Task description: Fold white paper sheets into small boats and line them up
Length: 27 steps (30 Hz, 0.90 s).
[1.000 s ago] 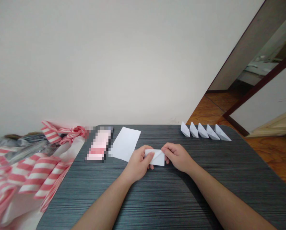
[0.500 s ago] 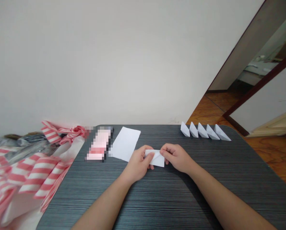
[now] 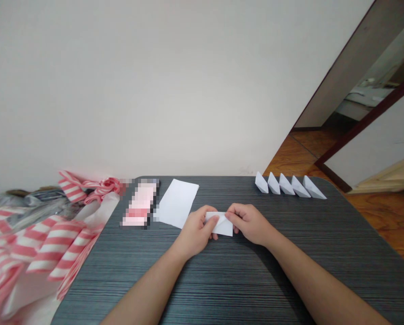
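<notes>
Above the middle of the dark table I hold a small folded piece of white paper (image 3: 224, 228) between both hands. My left hand (image 3: 198, 230) grips its left side, thumb on top and fingers beneath. At the paper's upper right corner, my right hand (image 3: 247, 221) pinches the edge between thumb and fingers. A slanting fold line shows on the upper face. Behind my left hand lies a stack or sheet of white paper (image 3: 179, 203); I cannot tell which.
Several folded white paper boats (image 3: 285, 185) stand in a row at the table's (image 3: 222, 284) back right. A pixelated pinkish flat object (image 3: 141, 203) lies at the back left. Red-and-white striped cloth (image 3: 49, 243) is heaped beyond the left edge. A wall (image 3: 188, 90) rises behind.
Both hands stay in nearly the same place on the folded paper. The right thumb has shifted very slightly at the upper corner.
</notes>
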Tool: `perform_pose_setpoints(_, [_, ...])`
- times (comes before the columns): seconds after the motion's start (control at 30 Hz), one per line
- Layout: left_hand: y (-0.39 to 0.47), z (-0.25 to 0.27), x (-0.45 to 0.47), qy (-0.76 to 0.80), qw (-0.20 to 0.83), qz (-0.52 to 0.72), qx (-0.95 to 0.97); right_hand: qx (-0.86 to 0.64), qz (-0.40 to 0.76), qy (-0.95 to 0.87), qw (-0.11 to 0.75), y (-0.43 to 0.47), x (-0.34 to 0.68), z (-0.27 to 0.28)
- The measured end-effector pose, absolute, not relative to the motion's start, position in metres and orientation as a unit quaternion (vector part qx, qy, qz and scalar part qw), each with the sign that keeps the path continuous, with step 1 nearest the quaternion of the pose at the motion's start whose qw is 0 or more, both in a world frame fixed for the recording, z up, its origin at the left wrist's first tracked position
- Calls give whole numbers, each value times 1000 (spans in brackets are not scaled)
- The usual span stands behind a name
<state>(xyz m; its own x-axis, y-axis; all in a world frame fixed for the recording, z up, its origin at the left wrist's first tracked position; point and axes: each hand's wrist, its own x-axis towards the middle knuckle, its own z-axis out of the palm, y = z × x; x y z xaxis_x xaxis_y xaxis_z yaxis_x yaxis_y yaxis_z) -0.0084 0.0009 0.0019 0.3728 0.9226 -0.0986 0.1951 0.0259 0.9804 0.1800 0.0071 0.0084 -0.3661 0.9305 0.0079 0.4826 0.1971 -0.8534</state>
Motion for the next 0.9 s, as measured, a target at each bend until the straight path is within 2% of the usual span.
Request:
perform_pose_setpoints(0.3, [-1,13,-6,468,563,338,591,-483,331,-757,290,5,175,14])
perform_pose_setpoints(0.6, [-2,13,-5,466,546,363,594,-484,355,-744,295,3,175,15])
perform_pose_setpoints(0.9, [0,5,-3,438,591,358,575,-494,376,-715,320,5,181,8])
